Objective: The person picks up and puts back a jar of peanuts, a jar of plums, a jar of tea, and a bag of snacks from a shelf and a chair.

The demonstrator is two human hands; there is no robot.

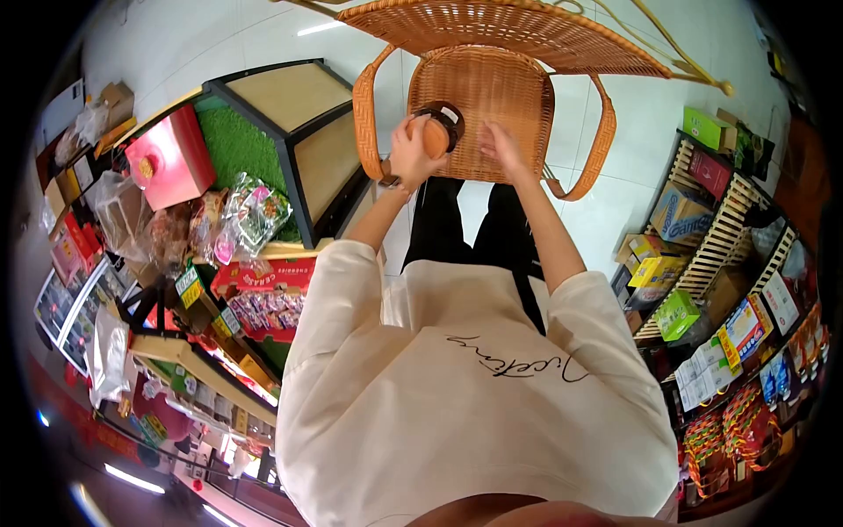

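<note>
My left hand (413, 156), with a watch on the wrist, is closed around a dark-brown jar (453, 123) with a flat, round, orange-brown end. The jar is tilted over the woven seat of a wicker chair (483, 75), and a pale patch shows on its dark side. To the right of the jar, apart from it, my right hand (503, 149) hovers over the same seat. Its fingers are loosely bent and apart, with nothing visible in them.
Shelves on the left hold a red-pink box (169, 158), bagged goods (255, 211) and a red carton (263, 281). Slatted racks (720, 237) on the right carry packaged goods. The chair's backrest (509, 31) rises beyond the seat on a pale tiled floor (580, 167).
</note>
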